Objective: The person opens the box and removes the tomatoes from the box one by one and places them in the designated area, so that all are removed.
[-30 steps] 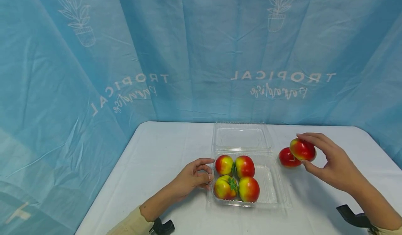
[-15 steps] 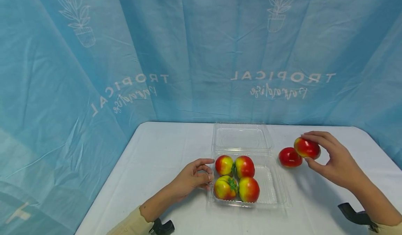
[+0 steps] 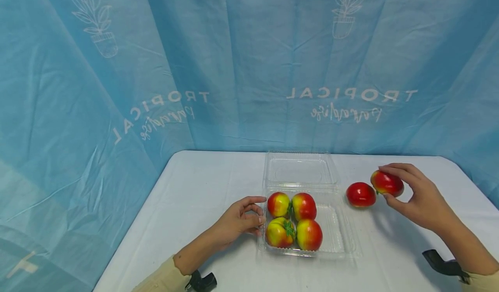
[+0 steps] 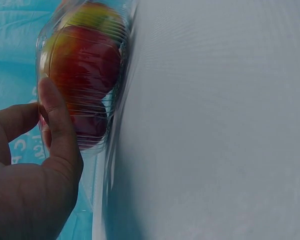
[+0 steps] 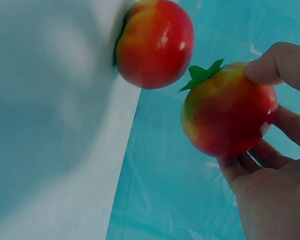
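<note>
A clear plastic clamshell container (image 3: 332, 229) lies open on the table, with several red-and-yellow tomatoes (image 3: 309, 235) in its left part. My left hand (image 3: 239, 220) pinches the container's left rim; in the left wrist view the thumb (image 4: 54, 102) presses against the wall outside the tomatoes. Off to the right, my right hand (image 3: 419, 196) grips a tomato (image 5: 230, 112) between thumb and fingers, its green leafy top pointing toward the other fruit. Just left of it, another red tomato (image 3: 361, 194) rests on the table, a small gap between the two.
The container's transparent lid (image 3: 300, 170) is folded back toward the far edge. A white cloth covers the table (image 3: 218, 175), and a blue printed curtain (image 3: 249, 66) hangs behind it. Black wrist mounts (image 3: 444, 264) sit below both hands.
My right hand has shifted right with its tomato, away from the tomato on the table, which now shows more fully. The left hand and container have stayed put.
</note>
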Demonstrator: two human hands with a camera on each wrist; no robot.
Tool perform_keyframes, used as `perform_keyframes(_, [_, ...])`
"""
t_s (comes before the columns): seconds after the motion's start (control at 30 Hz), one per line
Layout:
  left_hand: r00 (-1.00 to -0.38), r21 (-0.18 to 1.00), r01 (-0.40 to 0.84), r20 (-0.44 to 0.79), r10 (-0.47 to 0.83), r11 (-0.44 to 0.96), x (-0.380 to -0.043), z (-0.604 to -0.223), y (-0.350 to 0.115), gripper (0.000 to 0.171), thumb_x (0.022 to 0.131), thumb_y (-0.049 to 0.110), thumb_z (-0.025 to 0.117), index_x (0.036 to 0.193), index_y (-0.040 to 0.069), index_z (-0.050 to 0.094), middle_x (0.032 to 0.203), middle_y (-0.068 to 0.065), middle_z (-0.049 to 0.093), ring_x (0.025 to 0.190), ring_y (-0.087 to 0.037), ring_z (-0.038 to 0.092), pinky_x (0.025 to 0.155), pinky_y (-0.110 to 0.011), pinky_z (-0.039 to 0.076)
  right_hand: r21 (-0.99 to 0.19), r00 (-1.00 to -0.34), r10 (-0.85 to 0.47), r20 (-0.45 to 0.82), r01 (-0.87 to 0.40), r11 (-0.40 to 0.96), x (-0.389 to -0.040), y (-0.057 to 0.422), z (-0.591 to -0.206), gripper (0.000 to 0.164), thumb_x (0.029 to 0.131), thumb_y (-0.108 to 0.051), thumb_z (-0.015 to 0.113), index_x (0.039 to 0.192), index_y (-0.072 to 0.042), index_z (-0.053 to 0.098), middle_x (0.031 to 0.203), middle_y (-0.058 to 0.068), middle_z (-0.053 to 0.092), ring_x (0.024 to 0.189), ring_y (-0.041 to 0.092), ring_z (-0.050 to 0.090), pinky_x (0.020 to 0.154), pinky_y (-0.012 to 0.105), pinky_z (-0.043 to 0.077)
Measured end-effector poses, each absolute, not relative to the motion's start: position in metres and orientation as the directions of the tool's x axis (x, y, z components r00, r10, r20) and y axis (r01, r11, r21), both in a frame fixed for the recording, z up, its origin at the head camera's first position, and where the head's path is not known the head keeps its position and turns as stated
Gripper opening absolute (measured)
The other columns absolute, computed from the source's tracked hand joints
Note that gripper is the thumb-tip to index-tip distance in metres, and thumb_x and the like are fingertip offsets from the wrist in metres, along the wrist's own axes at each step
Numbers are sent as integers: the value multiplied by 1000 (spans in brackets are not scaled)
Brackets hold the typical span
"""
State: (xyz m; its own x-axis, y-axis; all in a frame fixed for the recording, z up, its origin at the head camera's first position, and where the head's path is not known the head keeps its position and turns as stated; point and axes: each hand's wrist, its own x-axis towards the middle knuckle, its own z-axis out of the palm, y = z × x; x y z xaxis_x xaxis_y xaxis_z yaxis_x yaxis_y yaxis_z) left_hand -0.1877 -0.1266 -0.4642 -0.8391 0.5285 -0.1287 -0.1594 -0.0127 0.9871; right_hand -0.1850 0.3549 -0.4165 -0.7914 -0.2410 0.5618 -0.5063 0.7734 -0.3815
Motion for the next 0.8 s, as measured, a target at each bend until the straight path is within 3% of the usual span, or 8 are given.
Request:
perform_keyframes(0.23, [-840,987,-158,-128,528,-11,-187,-462,-126,58,100,9,74,152,7,49,117,-13,55,82,-17,68,81,-34,66,-365,-796,-245,553,-496,788,-188,361,-421,95,51,3,103,138,-6,65,136,18,58,121,-14,36,83,-5,39])
perform_keyframes(0.3, [-841,987,-158,-130,525,-10,-187,-462,-126,58,100,9,74,152,7,50,117,-13,55,82,-17,67,82,-34,66,-368,-802,-240,547,-488,792,-188,363,-422,95,51,2,103,137,-6,65,135,18,58,119,-6,41,81,-5,39])
perform_keyframes(0.5, [-840,987,-159,-131,526,-9,-187,-462,-126,58,100,9,74,152,7,50,117,-13,55,84,-17,67,83,-35,66,-389,-828,-228,513,-461,798,-190,367,-425,94,51,4,103,137,-3,64,135,21,56,115,36,55,79,-5,37])
perform_keyframes(0.8, [-839,987,-160,-128,529,-15,-187,-462,-126,58,100,7,73,153,7,49,117,-12,55,84,-17,67,82,-34,66,-394,-857,-216,468,-422,817,-192,372,-430,94,52,2,103,138,-2,63,135,23,55,114,44,55,71,6,45])
